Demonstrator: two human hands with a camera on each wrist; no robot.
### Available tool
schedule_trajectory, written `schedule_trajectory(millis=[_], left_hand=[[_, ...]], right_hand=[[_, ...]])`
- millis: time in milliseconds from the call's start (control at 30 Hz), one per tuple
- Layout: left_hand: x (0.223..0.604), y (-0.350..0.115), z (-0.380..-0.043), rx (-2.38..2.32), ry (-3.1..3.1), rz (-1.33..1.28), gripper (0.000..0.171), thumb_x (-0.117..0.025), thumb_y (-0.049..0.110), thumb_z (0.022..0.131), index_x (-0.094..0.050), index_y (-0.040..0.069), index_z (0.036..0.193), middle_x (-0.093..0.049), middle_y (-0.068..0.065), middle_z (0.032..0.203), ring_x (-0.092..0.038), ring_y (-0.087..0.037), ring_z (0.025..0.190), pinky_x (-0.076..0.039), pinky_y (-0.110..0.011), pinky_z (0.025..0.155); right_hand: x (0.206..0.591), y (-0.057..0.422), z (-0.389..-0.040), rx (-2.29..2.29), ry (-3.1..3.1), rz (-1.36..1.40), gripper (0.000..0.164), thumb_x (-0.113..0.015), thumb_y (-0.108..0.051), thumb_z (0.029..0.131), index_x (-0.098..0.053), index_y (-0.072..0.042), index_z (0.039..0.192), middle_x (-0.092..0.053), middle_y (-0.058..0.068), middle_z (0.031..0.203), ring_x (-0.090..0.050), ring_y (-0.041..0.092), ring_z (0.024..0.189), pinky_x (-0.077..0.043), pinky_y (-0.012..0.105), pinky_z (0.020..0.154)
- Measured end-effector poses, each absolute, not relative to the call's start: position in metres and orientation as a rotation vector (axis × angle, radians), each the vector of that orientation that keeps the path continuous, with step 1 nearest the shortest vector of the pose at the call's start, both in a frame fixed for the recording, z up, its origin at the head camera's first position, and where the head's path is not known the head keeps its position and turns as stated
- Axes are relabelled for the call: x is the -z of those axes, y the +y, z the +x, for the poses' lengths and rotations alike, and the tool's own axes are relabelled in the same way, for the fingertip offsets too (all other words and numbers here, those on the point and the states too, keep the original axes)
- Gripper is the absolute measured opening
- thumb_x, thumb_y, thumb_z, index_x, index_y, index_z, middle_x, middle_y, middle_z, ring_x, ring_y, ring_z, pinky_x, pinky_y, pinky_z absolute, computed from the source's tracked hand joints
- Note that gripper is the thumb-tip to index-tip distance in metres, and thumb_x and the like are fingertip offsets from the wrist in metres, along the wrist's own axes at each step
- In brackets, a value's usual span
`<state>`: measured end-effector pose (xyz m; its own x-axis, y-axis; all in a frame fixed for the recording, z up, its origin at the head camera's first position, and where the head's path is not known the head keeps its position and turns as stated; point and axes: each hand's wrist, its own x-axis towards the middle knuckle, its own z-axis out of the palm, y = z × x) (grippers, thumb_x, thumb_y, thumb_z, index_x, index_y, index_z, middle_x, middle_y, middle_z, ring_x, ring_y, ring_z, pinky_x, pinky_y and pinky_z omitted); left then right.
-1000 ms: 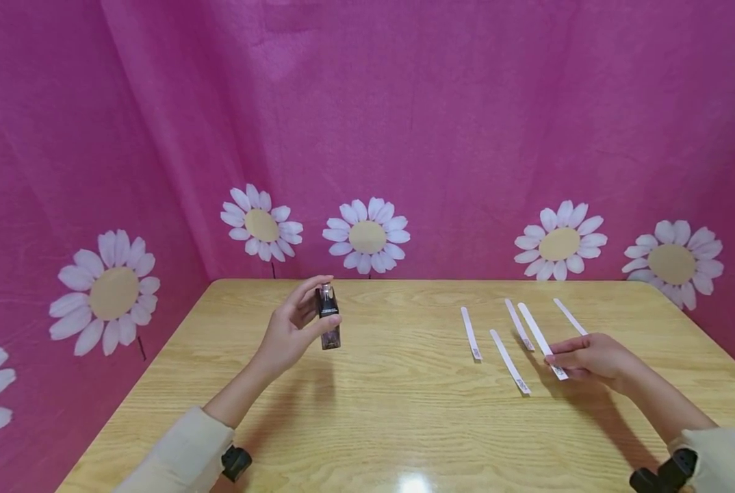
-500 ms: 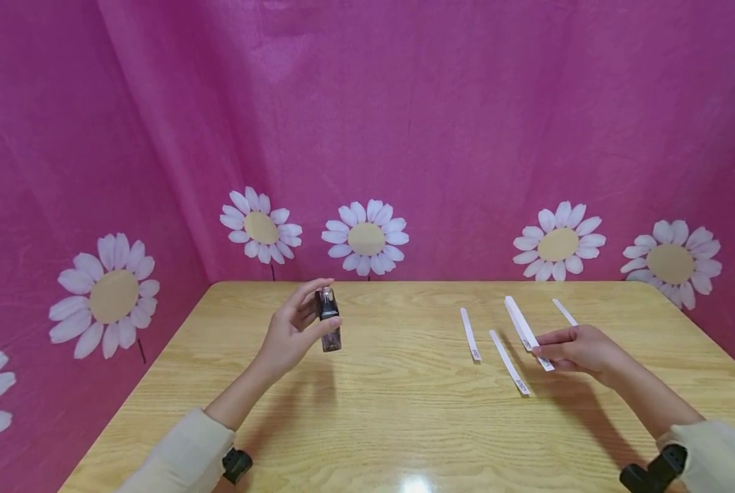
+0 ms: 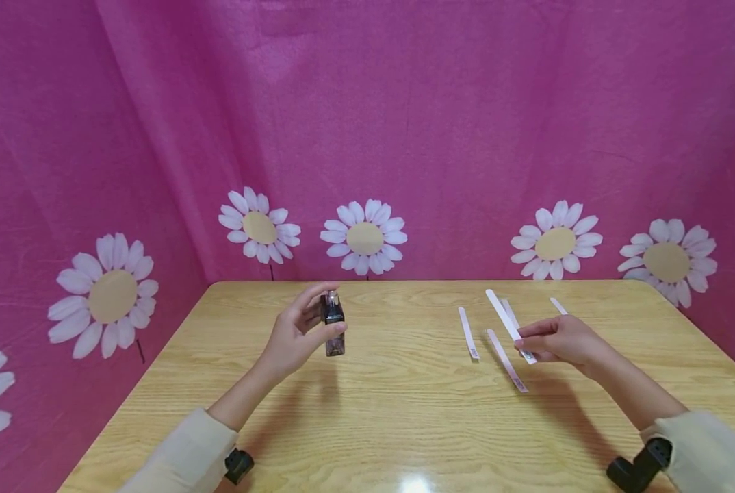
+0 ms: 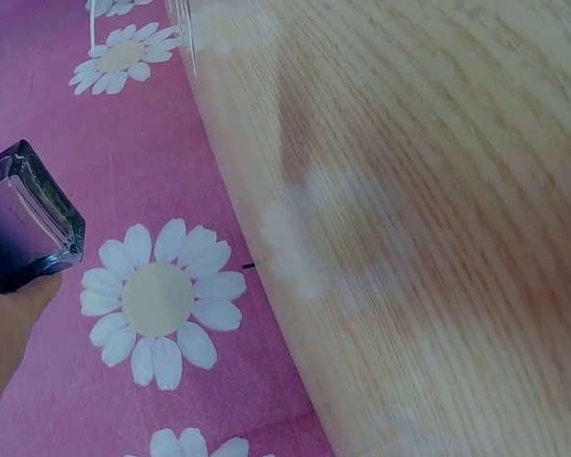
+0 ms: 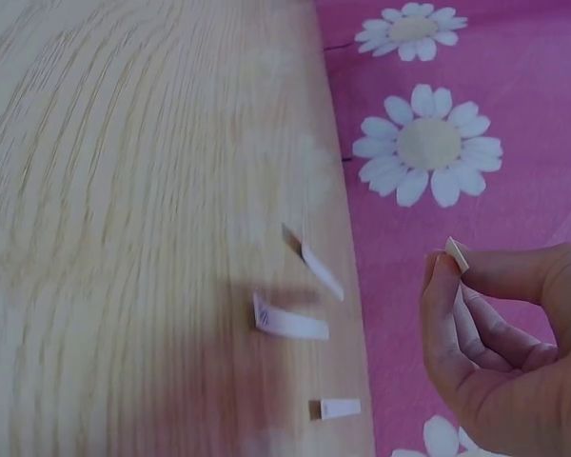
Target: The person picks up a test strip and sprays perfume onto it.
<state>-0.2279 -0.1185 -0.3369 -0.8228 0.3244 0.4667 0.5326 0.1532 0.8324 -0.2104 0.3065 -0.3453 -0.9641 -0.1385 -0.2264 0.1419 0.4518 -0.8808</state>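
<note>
My left hand (image 3: 290, 342) holds a small dark glass perfume bottle (image 3: 335, 337) upright above the table, thumb on its front and a finger up at the sprayer on top. In the left wrist view the bottle's base (image 4: 29, 224) shows beside the thumb. My right hand (image 3: 564, 344) pinches a white paper test strip (image 3: 501, 309) by its printed end, its far end pointing away and to the left. The right wrist view shows that strip's end (image 5: 456, 254) between thumb and fingertips. The raised strip partly covers another strip (image 3: 510, 313) lying behind it.
More white strips lie on the wooden table (image 3: 398, 397): one at the left (image 3: 469, 334), one nearer the front (image 3: 506, 361), and one at the right (image 3: 559, 306) partly behind my right hand. A pink daisy-print cloth (image 3: 454, 137) hangs behind and to the left.
My right hand has moved left and slightly farther away, carrying its strip across another strip. My left hand and the perfume bottle have shifted slightly right and down in the head view.
</note>
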Motion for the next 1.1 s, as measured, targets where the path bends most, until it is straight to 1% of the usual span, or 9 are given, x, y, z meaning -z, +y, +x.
schedule_trajectory(millis=[133,300,433,567,833,967,1100], left_hand=[[0.337,-0.117,-0.228,1.743,-2.242,-0.851,0.058,-0.071,0.005,0.085,-0.048,0.018,0.137,-0.062,-0.018,0.121,-0.063,-0.012,0.104,-0.053,-0.027,0.097],[0.336,-0.114,-0.230,1.751,-2.226,-0.874,0.057,-0.070,0.005,0.085,-0.048,0.017,0.136,-0.064,-0.018,0.116,-0.064,-0.009,0.099,-0.054,-0.023,0.094],[0.336,-0.113,-0.232,1.745,-2.234,-0.882,0.055,-0.071,0.005,0.085,-0.049,0.018,0.134,-0.065,-0.018,0.116,-0.064,-0.011,0.099,-0.055,-0.026,0.093],[0.338,-0.113,-0.231,1.733,-2.264,-0.893,0.054,-0.071,0.005,0.085,-0.049,0.016,0.133,-0.064,-0.019,0.116,-0.065,-0.011,0.097,-0.055,-0.030,0.093],[0.342,-0.113,-0.228,1.739,-2.265,-0.935,0.053,-0.070,0.005,0.085,-0.049,0.013,0.134,-0.064,-0.020,0.115,-0.065,-0.006,0.099,-0.055,-0.021,0.088],[0.342,-0.112,-0.229,1.734,-2.257,-0.927,0.053,-0.070,0.005,0.085,-0.049,0.013,0.133,-0.064,-0.020,0.116,-0.065,-0.007,0.099,-0.055,-0.021,0.089],[0.340,-0.111,-0.230,1.740,-2.257,-0.903,0.053,-0.071,0.005,0.085,-0.050,0.013,0.133,-0.064,-0.020,0.117,-0.064,-0.007,0.100,-0.055,-0.022,0.091]], right_hand=[[0.339,0.299,-0.210,1.490,2.466,-0.020,0.054,-0.069,-0.018,0.088,-0.052,0.019,0.124,-0.072,-0.006,0.084,-0.063,0.000,0.073,-0.057,0.019,0.069],[0.331,0.291,-0.211,1.455,2.509,-0.028,0.051,-0.069,-0.018,0.088,-0.054,0.017,0.123,-0.072,-0.006,0.084,-0.062,0.001,0.073,-0.057,0.019,0.069],[0.327,0.285,-0.212,1.473,2.505,-0.049,0.047,-0.069,-0.016,0.087,-0.057,0.016,0.119,-0.069,-0.010,0.079,-0.061,0.001,0.071,-0.057,0.019,0.068],[0.323,0.275,-0.212,1.471,2.517,-0.061,0.042,-0.070,-0.014,0.086,-0.061,0.014,0.115,-0.070,-0.010,0.075,-0.061,0.001,0.069,-0.056,0.021,0.067],[0.314,0.256,-0.210,1.353,2.635,-0.016,0.038,-0.072,-0.015,0.084,-0.065,0.009,0.113,-0.069,-0.009,0.072,-0.060,0.002,0.067,-0.055,0.022,0.063],[0.310,0.250,-0.209,1.319,2.672,-0.017,0.037,-0.072,-0.015,0.083,-0.067,0.008,0.111,-0.071,-0.006,0.074,-0.062,0.003,0.068,-0.057,0.022,0.064],[0.305,0.245,-0.208,1.347,2.661,-0.031,0.036,-0.072,-0.013,0.083,-0.066,0.009,0.111,-0.072,-0.003,0.077,-0.064,0.004,0.069,-0.059,0.023,0.068]])
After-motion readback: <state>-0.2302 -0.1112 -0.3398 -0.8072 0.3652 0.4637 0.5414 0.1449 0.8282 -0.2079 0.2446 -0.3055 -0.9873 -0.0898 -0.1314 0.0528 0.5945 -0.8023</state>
